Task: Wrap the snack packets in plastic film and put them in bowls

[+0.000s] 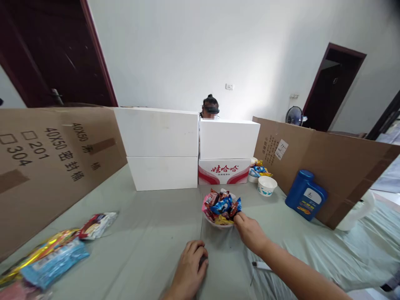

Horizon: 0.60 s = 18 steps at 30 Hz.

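Note:
A pale bowl (218, 225) heaped with wrapped snacks (221, 205) in blue, red, brown and yellow stands in front of the white boxes. At its right rim, my right hand (249, 232) has its fingers closed on the edge; whether a wrapper is also between them is hidden. Nearer to me, my left hand (190, 266) rests on the covered table (150, 241) with its fingers curled. Something dark shows between thumb and fingers there, too unclear to name.
White boxes (162, 150) form a wall, with a person (210, 106) behind. Cardboard panels (62, 154) flank both sides. Large snack packets (56, 260) lie at left. At right stand a paper cup (266, 186), another snack-filled container (253, 178) and a blue bottle (305, 198).

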Each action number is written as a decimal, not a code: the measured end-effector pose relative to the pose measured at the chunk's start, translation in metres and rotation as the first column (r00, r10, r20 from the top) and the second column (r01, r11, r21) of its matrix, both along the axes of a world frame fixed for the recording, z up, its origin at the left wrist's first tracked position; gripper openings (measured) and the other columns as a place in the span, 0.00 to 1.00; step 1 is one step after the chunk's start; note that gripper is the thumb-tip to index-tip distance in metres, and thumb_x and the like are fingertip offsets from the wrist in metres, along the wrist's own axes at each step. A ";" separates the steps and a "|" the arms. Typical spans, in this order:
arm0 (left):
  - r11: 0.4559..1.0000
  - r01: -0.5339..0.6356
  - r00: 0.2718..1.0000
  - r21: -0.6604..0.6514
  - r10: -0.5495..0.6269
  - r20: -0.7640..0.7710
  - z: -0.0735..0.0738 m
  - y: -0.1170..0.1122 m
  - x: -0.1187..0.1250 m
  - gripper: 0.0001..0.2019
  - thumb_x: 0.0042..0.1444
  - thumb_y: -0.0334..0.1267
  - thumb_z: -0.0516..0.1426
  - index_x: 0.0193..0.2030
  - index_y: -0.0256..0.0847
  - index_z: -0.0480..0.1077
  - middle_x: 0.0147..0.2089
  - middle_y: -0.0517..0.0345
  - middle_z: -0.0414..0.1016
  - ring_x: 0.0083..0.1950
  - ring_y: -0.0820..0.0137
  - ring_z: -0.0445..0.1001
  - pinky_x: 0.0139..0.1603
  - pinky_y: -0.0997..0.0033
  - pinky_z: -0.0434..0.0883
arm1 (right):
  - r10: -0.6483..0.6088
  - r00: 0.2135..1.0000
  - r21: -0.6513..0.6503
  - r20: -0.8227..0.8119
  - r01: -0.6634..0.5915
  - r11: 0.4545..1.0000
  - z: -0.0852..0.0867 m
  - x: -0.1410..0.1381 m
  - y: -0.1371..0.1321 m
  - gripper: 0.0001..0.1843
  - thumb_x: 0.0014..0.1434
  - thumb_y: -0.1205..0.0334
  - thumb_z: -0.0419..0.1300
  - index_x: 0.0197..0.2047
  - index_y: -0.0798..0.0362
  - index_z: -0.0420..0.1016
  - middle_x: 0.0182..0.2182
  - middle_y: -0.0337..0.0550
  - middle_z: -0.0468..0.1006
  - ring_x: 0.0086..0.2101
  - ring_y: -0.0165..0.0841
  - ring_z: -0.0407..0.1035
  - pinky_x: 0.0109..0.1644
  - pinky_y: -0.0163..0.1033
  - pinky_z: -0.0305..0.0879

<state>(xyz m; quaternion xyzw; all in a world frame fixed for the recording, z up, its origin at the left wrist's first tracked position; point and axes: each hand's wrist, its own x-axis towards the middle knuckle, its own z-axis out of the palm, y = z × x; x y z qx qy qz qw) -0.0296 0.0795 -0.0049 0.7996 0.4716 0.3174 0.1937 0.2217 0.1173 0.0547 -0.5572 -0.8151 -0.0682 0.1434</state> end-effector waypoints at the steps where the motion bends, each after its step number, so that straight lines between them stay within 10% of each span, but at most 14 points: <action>1: 1.000 0.003 1.000 -0.001 -0.003 -0.006 0.000 0.000 0.000 0.06 0.51 0.29 0.54 0.33 0.42 0.70 0.48 0.50 0.72 0.53 0.57 0.68 0.54 0.54 0.68 | -0.018 1.000 -0.001 0.000 0.018 1.000 -0.001 0.015 -0.011 0.11 0.66 0.68 0.45 0.39 0.51 0.68 0.38 0.42 0.74 0.32 0.30 0.69 0.34 0.34 0.60; 9: 1.000 -0.005 1.000 0.026 0.006 -0.030 -0.003 -0.002 0.002 0.08 0.51 0.28 0.53 0.34 0.43 0.70 0.48 0.52 0.71 0.52 0.58 0.68 0.53 0.55 0.69 | -0.375 0.924 0.007 -0.071 0.377 0.926 -0.017 0.133 -0.066 0.12 0.66 0.62 0.44 0.40 0.50 0.68 0.40 0.46 0.73 0.29 0.33 0.70 0.29 0.37 0.59; 18: 0.999 0.012 1.000 -0.044 -0.013 -0.024 0.005 -0.006 0.002 0.09 0.50 0.27 0.53 0.37 0.42 0.69 0.50 0.52 0.70 0.54 0.59 0.65 0.55 0.55 0.67 | -0.570 0.822 0.003 -0.007 0.570 0.822 0.001 0.163 0.014 0.12 0.65 0.63 0.46 0.44 0.53 0.70 0.45 0.51 0.71 0.37 0.36 0.71 0.36 0.38 0.62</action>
